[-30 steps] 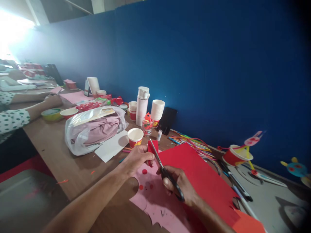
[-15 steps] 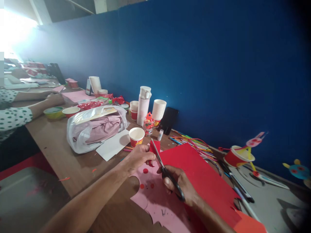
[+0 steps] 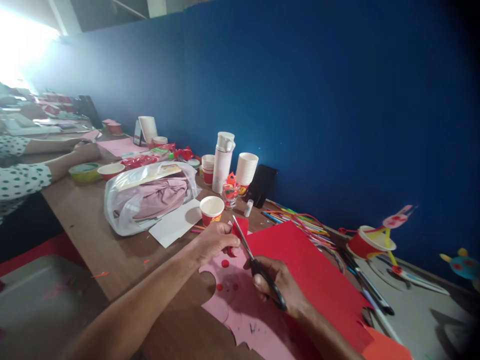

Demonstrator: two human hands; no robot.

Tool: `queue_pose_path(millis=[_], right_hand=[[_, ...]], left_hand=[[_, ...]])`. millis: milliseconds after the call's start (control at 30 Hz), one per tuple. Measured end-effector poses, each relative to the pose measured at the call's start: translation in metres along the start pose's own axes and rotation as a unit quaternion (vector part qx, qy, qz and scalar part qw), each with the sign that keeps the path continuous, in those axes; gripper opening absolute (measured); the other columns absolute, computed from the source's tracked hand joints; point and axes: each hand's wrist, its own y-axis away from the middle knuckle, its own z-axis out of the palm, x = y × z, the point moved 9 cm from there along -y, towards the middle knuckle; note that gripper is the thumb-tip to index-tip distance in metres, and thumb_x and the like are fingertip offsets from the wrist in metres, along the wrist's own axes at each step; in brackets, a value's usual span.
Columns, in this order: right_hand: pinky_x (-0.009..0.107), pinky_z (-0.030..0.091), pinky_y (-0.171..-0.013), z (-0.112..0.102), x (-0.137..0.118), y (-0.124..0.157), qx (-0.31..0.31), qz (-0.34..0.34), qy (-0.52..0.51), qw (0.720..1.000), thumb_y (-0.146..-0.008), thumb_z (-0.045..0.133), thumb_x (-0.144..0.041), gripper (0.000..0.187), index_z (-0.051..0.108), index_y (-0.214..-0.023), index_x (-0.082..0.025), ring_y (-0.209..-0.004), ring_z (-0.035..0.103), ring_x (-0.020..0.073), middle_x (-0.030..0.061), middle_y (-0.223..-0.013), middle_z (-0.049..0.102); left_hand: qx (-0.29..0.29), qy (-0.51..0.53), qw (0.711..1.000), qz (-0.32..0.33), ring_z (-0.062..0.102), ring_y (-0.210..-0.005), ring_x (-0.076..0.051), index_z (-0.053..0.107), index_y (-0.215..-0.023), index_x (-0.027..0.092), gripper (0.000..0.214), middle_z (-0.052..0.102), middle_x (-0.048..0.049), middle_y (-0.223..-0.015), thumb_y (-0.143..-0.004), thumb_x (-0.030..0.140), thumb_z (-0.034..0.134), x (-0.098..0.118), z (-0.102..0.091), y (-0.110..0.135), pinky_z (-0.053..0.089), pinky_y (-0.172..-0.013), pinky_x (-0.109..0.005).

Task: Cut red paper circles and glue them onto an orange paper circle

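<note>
My left hand pinches a small piece of red paper between thumb and fingers. In my right hand is a pair of black-handled scissors, its blades at the red piece. Whether the blades are fully closed I cannot tell. Below both hands lies a cut pink sheet with several small red paper dots on it. A large red sheet spreads beneath and beyond my right hand, and an orange sheet sits at the near right.
Behind my hands stand a paper cup, a glass, a white bottle and stacked cups. Left is a plastic bag; farther left, another person's hand. Pipe cleaners and a cup figure lie right, before the blue wall.
The view has shifted very slightly. Both hands keep almost the same pose, with the scissors still at the red paper piece.
</note>
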Motion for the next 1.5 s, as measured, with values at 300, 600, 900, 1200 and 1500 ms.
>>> queue_pose_path(millis=[300, 600, 900, 1200, 1500], right_hand=[[0.021, 0.033, -0.045, 0.002, -0.009, 0.001, 0.011, 0.016, 0.004, 1.0, -0.064, 0.064, -0.06, 0.053, 0.06, -0.087, -0.013, -0.045, 0.041, 0.0081, -0.0038, -0.053, 0.048], [0.02, 0.03, -0.042, -0.003, -0.003, -0.001, 0.016, 0.014, 0.021, 1.0, -0.067, 0.064, -0.055, 0.046, 0.06, -0.087, -0.014, -0.042, 0.037, 0.0063, -0.0052, -0.053, 0.044], [0.02, 0.029, -0.042, -0.009, -0.013, -0.001, 0.04, -0.043, 0.034, 0.998, -0.07, 0.059, -0.06, 0.052, 0.059, -0.091, -0.013, -0.042, 0.038, 0.0075, -0.006, -0.05, 0.042], [0.021, 0.033, -0.044, 0.002, -0.013, 0.001, 0.009, -0.033, 0.002, 0.999, -0.068, 0.059, -0.064, 0.057, 0.059, -0.093, -0.012, -0.043, 0.041, 0.0084, -0.0049, -0.051, 0.045], [0.021, 0.032, -0.042, 0.003, -0.008, 0.0, 0.005, -0.012, -0.015, 1.0, -0.065, 0.06, -0.066, 0.06, 0.059, -0.09, -0.012, -0.042, 0.04, 0.0079, -0.0055, -0.05, 0.044]], left_hand=[[0.002, 0.001, 1.0, -0.016, 0.049, -0.04, -0.009, 0.055, -0.046, 0.013, 0.01, 0.052, 0.0012, -0.04, -0.056, 0.012, 0.057, -0.004, -0.001, -0.001, 0.029, -0.041, -0.021], [-0.027, 0.044, 0.999, -0.01, 0.048, -0.044, -0.008, 0.056, -0.052, 0.012, 0.011, 0.051, 0.0019, -0.045, -0.061, 0.016, 0.059, -0.009, 0.005, -0.002, 0.041, -0.047, -0.022], [-0.026, 0.11, 0.993, 0.043, 0.056, -0.058, -0.011, 0.059, -0.069, 0.012, 0.02, 0.062, -0.0023, -0.063, -0.071, 0.032, 0.063, -0.006, 0.013, -0.002, 0.044, -0.061, -0.025], [0.023, 0.031, 0.996, 0.081, 0.051, -0.047, -0.009, 0.052, -0.054, 0.014, 0.016, 0.052, 0.0027, -0.044, -0.069, 0.02, 0.056, 0.004, 0.004, 0.002, 0.033, -0.048, -0.021], [0.021, 0.009, 0.998, 0.058, 0.05, -0.045, -0.009, 0.05, -0.046, 0.014, 0.021, 0.05, 0.0024, -0.042, -0.065, 0.018, 0.056, 0.005, 0.002, 0.003, 0.033, -0.047, -0.021]])
